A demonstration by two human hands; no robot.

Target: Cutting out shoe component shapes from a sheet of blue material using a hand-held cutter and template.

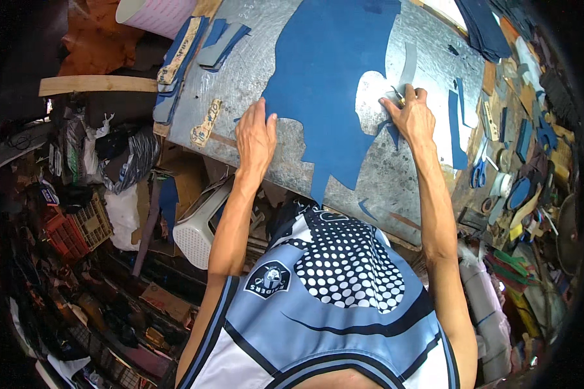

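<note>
A large blue sheet (331, 58), leather-like and cut to an irregular outline, lies flat on the metal-topped table. My left hand (255, 137) rests at its left edge with the fingers stretched out. At the sheet's right side, my right hand (411, 120) is closed on a small tool with a brass-coloured part (401, 102); most of it is hidden by the fingers. A curved grey strip (409, 63) lies just beyond that hand. Under my right wrist is a small blue offcut (392, 135). A thin blue sliver (367, 209) lies near the front edge.
Marked tan patterns (206, 123) and stacked blue and grey pieces (224, 47) lie at the left. Long blue scraps (457, 129), blue-handled scissors (478, 174) and tape rolls (501, 185) sit at the right. A white plastic stool (198, 236) stands below the table's left side.
</note>
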